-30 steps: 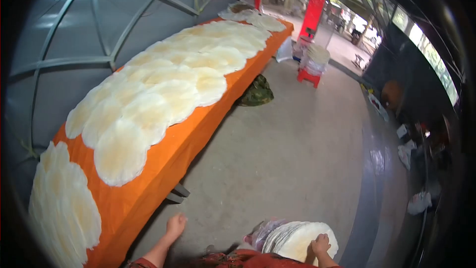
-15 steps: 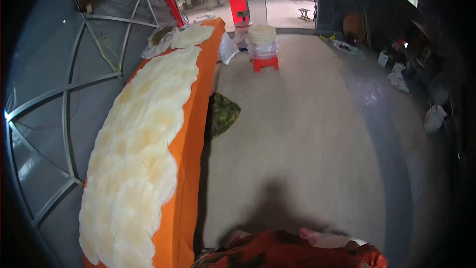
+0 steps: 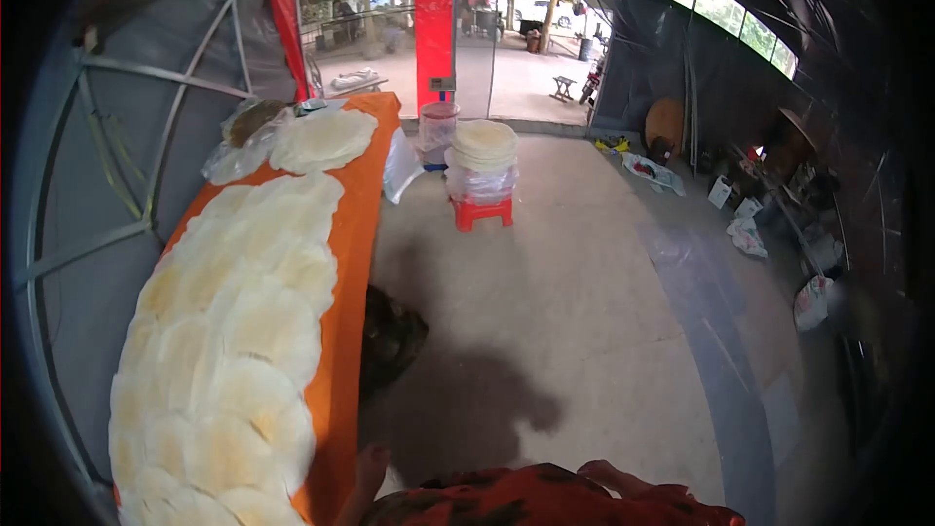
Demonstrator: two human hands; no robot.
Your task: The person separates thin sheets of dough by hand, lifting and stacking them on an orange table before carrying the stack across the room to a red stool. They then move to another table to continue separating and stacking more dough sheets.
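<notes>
Overlapping thin round flatbreads [image 3: 224, 331] cover a long table with an orange cloth [image 3: 365, 195] on my left. At its far end lies a separate pile of the same rounds [image 3: 321, 139]. My left hand [image 3: 372, 465] shows small at the bottom, beside the table's near right edge. In front of my red and dark patterned clothing [image 3: 506, 499], toward the right, is my right hand [image 3: 612, 474], apart from the table. The fingers of both hands are too small and blurred to make out.
Ahead, a red stool [image 3: 481, 214] bears a plastic-wrapped stack of rounds [image 3: 484, 151], beside a clear tub [image 3: 438, 127]. A dark bundle [image 3: 390, 336] lies on the floor against the table. Bags [image 3: 748, 237] and white containers [image 3: 720, 192] line the right wall.
My view has tilted up and I am nearer the stool. My left hand has come into sight at the bottom. The flatbreads lie as before.
</notes>
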